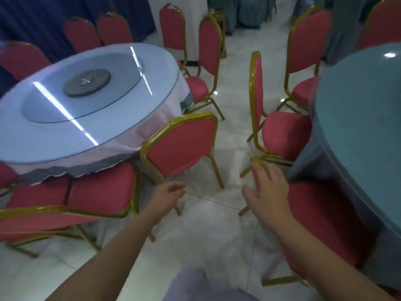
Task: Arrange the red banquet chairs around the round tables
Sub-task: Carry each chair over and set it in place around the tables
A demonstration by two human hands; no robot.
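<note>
Two round tables flank an aisle: a white-clothed table (91,135) with a glass turntable at left and a teal-clothed table (364,118) at right. Red banquet chairs with gold frames ring both. One red chair (182,146) stands at the white table's near edge, its back toward me. My left hand (168,197) hovers just below that chair with loosely curled fingers, holding nothing. My right hand (268,187) is spread flat over the top of a red chair (321,218) pushed against the teal table. Whether it touches the chair's back I cannot tell.
Another red chair (280,131) faces the teal table just ahead of my right hand. Two red chairs (95,194) sit side by side at the lower left. The glossy tiled aisle (234,88) runs between the tables toward a white pillar (193,40) and dark curtains.
</note>
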